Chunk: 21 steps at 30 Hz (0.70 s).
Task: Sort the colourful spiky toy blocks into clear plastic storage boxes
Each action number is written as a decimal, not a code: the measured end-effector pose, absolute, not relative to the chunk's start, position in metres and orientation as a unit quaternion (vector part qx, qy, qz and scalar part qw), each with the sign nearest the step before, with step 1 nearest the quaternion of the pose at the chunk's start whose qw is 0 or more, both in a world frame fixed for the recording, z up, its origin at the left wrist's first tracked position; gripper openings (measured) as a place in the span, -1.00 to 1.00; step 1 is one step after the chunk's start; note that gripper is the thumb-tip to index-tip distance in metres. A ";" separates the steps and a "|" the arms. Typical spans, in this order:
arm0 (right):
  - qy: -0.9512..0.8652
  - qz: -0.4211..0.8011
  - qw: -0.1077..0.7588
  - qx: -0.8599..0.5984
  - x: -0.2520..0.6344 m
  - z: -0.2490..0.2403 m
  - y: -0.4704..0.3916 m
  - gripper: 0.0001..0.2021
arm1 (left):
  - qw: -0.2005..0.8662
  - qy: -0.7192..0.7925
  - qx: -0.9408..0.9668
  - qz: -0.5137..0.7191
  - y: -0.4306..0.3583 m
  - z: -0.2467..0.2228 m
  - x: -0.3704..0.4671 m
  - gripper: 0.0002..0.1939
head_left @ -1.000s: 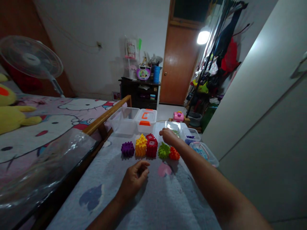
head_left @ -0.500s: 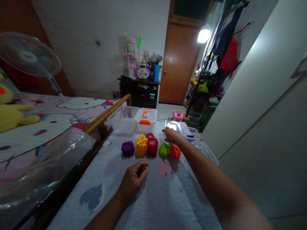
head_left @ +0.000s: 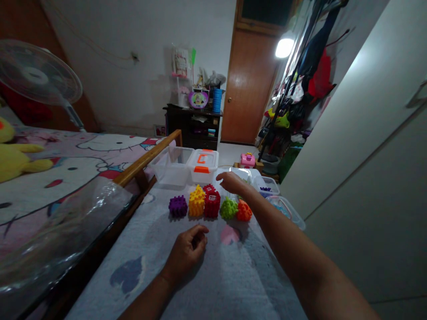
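A row of bumpy block clusters stands across the cloth: purple [head_left: 178,206], yellow [head_left: 196,202], red [head_left: 211,203], green [head_left: 229,208] and orange [head_left: 244,210]. My left hand [head_left: 188,246] rests on the cloth in front of the yellow and red ones, its fingers curled with nothing visible in them. Beyond the row, my right hand [head_left: 230,181] reaches over the near side of a clear container [head_left: 255,177]. Its fingers are bent and pressed together; whether they hold anything is hidden.
An open clear bin [head_left: 175,171] and a lidded box with orange clips [head_left: 204,166] stand at the back left. More clear containers, one [head_left: 268,186] with purple pieces, line the right. A wooden rail [head_left: 148,158] borders the left.
My right hand has moved a little to the left, toward the red blocks. My left hand has barely moved.
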State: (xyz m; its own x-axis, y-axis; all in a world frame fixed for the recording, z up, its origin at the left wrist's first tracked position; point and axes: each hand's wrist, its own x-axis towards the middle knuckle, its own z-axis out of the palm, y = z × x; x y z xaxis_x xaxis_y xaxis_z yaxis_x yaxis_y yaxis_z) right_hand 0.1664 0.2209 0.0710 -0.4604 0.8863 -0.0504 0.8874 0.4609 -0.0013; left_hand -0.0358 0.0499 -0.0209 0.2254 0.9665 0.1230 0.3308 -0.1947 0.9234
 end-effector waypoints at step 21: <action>0.872 -0.044 0.163 0.460 0.123 0.019 0.279 -0.72 | 0.390 0.480 0.683 0.389 0.053 -0.026 -0.034 -0.87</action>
